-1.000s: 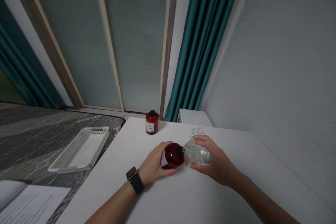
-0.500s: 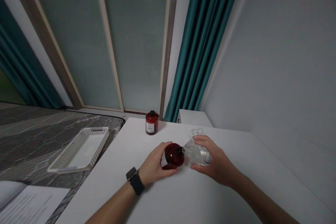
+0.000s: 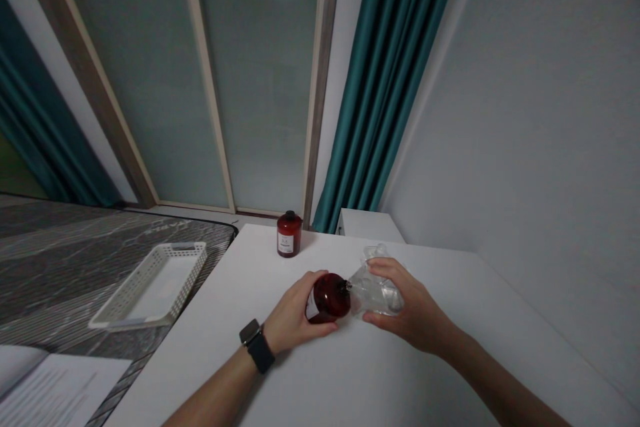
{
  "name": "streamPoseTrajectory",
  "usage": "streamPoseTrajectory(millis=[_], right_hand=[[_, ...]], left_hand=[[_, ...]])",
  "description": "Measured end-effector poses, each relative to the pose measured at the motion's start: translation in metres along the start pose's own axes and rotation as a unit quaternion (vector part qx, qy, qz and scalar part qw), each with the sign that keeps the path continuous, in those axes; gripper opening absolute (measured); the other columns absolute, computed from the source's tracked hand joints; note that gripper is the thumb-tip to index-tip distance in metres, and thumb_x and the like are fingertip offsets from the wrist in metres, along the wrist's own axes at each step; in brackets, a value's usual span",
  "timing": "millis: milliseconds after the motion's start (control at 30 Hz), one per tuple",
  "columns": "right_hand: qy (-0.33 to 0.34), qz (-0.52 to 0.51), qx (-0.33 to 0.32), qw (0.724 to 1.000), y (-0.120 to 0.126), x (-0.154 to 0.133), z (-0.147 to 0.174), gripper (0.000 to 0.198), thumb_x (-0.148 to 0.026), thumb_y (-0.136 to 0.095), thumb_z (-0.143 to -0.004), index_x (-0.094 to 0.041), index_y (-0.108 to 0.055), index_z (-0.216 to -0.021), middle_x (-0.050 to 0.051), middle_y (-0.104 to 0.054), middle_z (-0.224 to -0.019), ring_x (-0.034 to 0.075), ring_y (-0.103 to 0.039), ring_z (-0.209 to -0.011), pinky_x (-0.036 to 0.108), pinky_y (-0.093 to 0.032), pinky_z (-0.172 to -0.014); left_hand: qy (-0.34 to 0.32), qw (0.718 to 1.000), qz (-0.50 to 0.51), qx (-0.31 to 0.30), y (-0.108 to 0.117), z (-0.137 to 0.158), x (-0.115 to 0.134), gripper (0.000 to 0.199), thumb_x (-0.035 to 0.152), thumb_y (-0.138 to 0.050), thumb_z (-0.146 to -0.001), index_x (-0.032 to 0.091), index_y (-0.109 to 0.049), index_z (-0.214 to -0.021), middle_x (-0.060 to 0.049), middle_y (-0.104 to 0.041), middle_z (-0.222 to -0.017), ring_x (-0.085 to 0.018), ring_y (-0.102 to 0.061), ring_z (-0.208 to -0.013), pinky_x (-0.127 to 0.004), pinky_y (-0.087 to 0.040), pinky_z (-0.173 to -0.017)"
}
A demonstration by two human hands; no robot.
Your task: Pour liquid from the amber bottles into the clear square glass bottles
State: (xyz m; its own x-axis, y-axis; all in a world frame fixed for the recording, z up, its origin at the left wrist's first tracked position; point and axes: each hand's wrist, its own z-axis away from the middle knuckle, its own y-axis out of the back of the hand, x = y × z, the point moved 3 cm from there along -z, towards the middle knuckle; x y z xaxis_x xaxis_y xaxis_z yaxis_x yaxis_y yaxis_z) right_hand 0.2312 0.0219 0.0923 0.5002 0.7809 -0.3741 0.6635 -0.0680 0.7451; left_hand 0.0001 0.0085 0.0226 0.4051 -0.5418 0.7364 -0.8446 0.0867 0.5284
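Note:
My left hand [image 3: 300, 312], with a dark watch on its wrist, is closed around a dark red bottle [image 3: 332, 296] with a white label. The bottle is tilted, its narrow black neck pointing right. My right hand [image 3: 407, 307] grips a clear plastic bottle [image 3: 374, 292], also tilted, with its narrow end toward the red one. The two mouths meet or nearly meet; I cannot tell whether liquid passes between them. A second red bottle [image 3: 289, 235] with a black top and white label stands upright near the table's far edge.
Both hands are over a white table [image 3: 320, 387]. To the left, on a grey striped surface [image 3: 60, 267], lie a white perforated basket [image 3: 173, 310] and an open book [image 3: 70, 387]. A white cabinet [image 3: 373, 223] stands behind the table, by a teal curtain [image 3: 385, 80].

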Motion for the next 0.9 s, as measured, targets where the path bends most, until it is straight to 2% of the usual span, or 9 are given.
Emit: streamPoseTrajectory(millis=[233,900], right_hand=[[0.0,0.0,-0.007,1.0,0.001,-0.001,-0.002,0.059,-0.024,-0.08,-0.07,-0.025,-0.053,-0.122,0.013,-0.063,-0.126,0.031,-0.061,-0.12,0.051,-0.052,-0.099],[0.007,0.015,-0.031,0.999,0.006,-0.005,-0.011,0.056,-0.028,-0.079,-0.073,-0.024,-0.052,-0.122,0.015,-0.061,-0.127,0.031,-0.061,-0.12,0.05,-0.053,-0.099]], left_hand=[[0.008,1.0,0.008,-0.001,-0.001,0.0,0.0,0.08,0.028,-0.08,-0.07,0.023,-0.038,-0.138,-0.012,-0.055,-0.134,-0.032,-0.055,-0.122,-0.051,-0.043,-0.107],[0.001,1.0,0.016,0.014,-0.001,0.001,0.0,0.078,0.026,-0.08,-0.07,0.021,-0.039,-0.136,-0.011,-0.055,-0.134,-0.03,-0.055,-0.122,-0.046,-0.044,-0.106]])
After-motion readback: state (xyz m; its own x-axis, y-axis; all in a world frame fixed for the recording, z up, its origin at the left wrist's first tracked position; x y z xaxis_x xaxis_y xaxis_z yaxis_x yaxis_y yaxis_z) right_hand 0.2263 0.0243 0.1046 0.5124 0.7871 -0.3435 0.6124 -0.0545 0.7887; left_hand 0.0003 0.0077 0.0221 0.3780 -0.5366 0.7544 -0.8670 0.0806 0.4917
